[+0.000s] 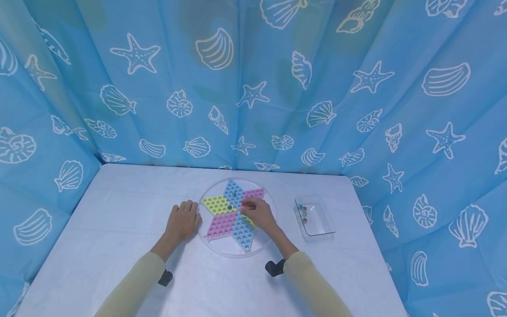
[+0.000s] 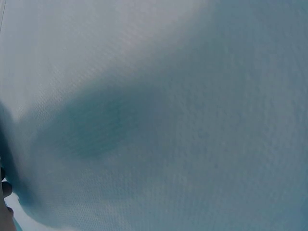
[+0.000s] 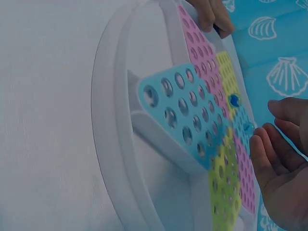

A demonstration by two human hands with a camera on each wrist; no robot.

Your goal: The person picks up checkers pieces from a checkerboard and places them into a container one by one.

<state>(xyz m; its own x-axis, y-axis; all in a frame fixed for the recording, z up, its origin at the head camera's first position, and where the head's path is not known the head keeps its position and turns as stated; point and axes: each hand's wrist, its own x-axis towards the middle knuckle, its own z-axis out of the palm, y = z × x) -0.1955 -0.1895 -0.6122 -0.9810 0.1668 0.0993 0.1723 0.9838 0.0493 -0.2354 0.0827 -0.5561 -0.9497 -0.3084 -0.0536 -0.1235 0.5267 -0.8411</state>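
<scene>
A round white Chinese checkers board carries a star of pink, yellow and blue sections full of holes. A dark blue marble sits on the yellow section, and a light blue-green marble on the far blue one. Over the board's right half, my right hand hovers with bent fingers, thumb apart from the fingertips and no object showing between them. My left hand rests palm down at the board's left rim, fingers loosely extended. Only a sliver of fingers enters the left wrist view.
Right of the board stands a clear rectangular box with several marbles along its left side. The table has a white cloth. Blue curtains printed with shells and starfish hang behind and at both sides.
</scene>
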